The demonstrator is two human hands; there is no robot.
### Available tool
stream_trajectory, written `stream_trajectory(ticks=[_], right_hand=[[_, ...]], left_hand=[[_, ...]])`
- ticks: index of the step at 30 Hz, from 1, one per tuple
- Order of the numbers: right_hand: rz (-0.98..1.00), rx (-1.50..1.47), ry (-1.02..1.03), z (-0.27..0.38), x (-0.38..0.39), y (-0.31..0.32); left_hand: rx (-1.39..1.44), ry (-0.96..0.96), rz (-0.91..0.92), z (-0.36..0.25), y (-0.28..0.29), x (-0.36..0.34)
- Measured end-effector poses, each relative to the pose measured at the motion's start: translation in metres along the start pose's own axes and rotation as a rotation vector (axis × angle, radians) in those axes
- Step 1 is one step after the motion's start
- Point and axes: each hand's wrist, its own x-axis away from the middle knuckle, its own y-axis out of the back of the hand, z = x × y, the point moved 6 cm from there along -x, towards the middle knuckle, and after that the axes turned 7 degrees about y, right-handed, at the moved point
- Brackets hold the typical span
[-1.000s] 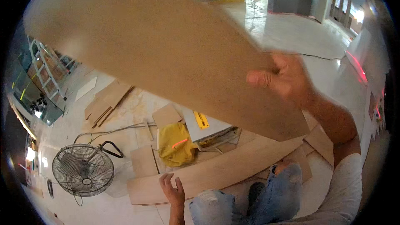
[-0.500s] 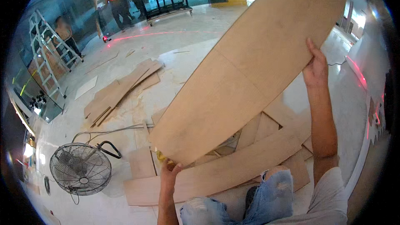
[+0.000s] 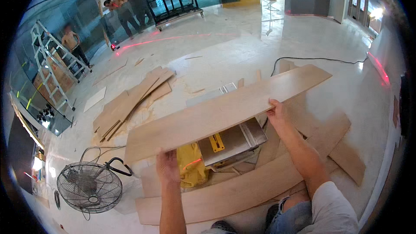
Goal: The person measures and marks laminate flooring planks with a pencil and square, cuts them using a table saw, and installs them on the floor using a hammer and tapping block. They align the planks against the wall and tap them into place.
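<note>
Swung lower since the earlier frame: long light-brown wooden plank (image 3: 216, 112), over silver metal-topped saw table (image 3: 234, 141). Right hand (image 3: 278, 112) pinches near edge; left hand (image 3: 168, 167) touches it, closure unclear. Uneven support could tip it.

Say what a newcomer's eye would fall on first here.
Most likely the long wooden board, slanting across the middle, with the left hand at its near edge and the right hand gripping it farther right. Just below it, bright yellow fabric stands out beside a metal-topped table. A big wire fan sits lower left.
</note>
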Motion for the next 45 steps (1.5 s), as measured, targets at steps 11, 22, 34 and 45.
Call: stream_trajectory(ticks=[11,22,34,45], right_hand=[[-0.012,0.445,-0.081,-0.084,-0.096,0.0],[0.484,0.469,-0.198,-0.123,-0.12,0.021],[0.261,0.619,-0.238,-0.178,-0.217,-0.03],[0.285,0.647,-0.192,-0.163,-0.217,-0.034]], left_hand=[[-0.133,0.026,-0.253,0.078,0.032,-0.19],[-0.187,0.202,-0.191,0.109,0.076,-0.235],[-0.226,0.113,-0.125,0.106,0.051,-0.217],[-0.236,0.144,-0.092,0.112,0.061,-0.226]])
